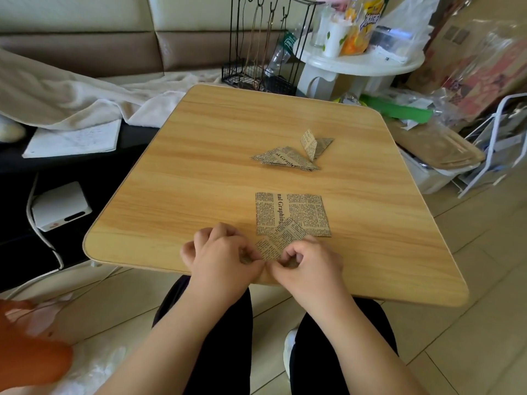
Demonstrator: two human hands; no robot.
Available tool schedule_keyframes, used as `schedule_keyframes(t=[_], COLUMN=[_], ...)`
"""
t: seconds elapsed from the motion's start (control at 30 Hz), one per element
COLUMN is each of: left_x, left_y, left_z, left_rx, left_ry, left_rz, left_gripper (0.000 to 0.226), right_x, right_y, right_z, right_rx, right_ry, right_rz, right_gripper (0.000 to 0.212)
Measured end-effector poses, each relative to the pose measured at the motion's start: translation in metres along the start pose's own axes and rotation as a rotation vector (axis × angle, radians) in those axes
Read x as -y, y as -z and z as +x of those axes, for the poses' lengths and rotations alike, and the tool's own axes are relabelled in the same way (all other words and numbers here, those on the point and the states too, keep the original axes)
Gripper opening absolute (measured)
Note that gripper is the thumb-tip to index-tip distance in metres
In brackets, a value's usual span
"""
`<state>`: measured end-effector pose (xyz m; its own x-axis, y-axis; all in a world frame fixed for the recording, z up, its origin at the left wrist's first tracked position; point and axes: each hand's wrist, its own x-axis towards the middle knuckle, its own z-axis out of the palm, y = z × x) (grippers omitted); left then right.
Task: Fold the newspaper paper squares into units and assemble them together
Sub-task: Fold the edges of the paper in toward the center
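Two hands (265,260) pinching paper sq (275,242), table (199,166) edge.

One view only, from the person's head, looking forward and steeply down; the wooden table (228,143) fills the middle, close below; the forearms enter from the bottom edge; wide-angle bending curves the table's edges; sofa (85,38) and clutter line the top.

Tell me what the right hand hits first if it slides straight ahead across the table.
The right hand would probably first meet the flat newspaper square lying just beyond it, well before the folded units farther up the table. Its exact heading is hard to judge.
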<state>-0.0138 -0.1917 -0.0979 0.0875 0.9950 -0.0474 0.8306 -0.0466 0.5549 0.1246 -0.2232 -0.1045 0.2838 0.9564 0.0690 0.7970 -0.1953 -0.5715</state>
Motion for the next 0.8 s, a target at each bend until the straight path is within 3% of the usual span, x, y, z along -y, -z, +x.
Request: schedule_keyframes(t=[0.2, 0.6, 0.7, 0.8], left_x=[0.001, 0.001, 0.001, 0.001], left_y=[0.005, 0.007, 0.007, 0.007], left_z=[0.002, 0.002, 0.002, 0.002], left_rx=[0.003, 0.034, 0.037, 0.033], left_ry=[0.105, 0.116, 0.117, 0.123], left_rz=[0.007, -0.023, -0.015, -0.020], left_gripper=[0.021, 0.020, 0.018, 0.021], right_x=[-0.002, -0.043, -0.038, -0.022], right_y=[0.010, 0.047, 0.049, 0.039], right_z=[0.004, 0.006, 0.007, 0.005], right_rx=[0.085, 0.133, 0.055, -0.053], right_ry=[-0.092, -0.233, -0.191, -0.018], right_rz=[-0.064, -0.106, -0.157, -0.086], right_gripper=[0.027, 0.028, 0.025, 0.029])
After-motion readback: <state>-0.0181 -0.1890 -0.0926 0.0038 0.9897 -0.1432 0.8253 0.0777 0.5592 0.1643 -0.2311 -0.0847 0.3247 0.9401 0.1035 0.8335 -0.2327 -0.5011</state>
